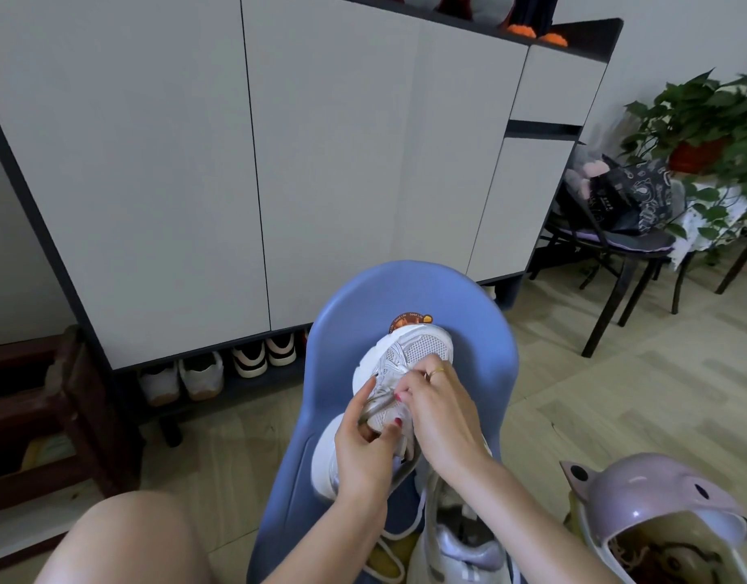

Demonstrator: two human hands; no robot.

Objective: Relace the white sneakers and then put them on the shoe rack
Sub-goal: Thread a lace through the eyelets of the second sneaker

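I've got one white sneaker (pixel 405 373) lying on the blue chair (pixel 481 351), toe pointing away from me toward the cabinet (pixel 279 162). I'd say the seat props it at a handy height w/ the eyelets facing up. My left hand (pixel 363 448) cups the shoe from the side, grip curled round the tongue and collar area to steady it. My right hand (pixel 439 410) comes over the top, thumb and finger pinching what looks like the lace (pixel 380 404) near the lower eyelets; the exact eyelet is hidden by fingers. The second sneaker (pixel 452 537) sits nearer me by the seat edge, lace loose, prob waiting its turn. Shoe rack (pixel 220 373) is the open slot under the cabinet, other pairs already in it, well apart from my shoes. Readable text: round sticker (pixel 410 320) on the chair says "Good Life"; rest too small.
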